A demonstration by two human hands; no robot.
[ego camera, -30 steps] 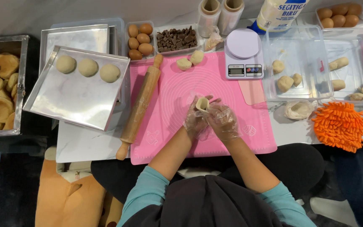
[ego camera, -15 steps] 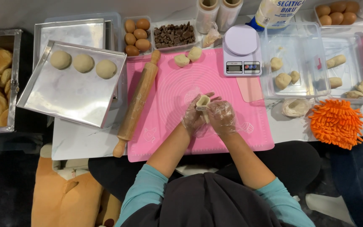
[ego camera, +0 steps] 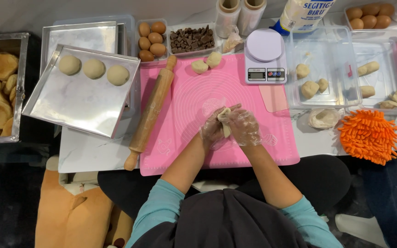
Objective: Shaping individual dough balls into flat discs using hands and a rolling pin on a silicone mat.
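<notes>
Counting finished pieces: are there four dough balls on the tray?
No, the tray holds three dough balls in a row.

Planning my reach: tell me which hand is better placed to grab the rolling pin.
Left. The rolling pin lies along the pink mat's left edge, on the left hand's side. The right hand would probably have to cross over. Both gloved hands are now closed around a dough piece.

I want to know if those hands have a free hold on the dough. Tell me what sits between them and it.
Only thin clear gloves. Both the left hand and right hand close directly on the dough piece above the pink mat; no other thing stands between.
</notes>
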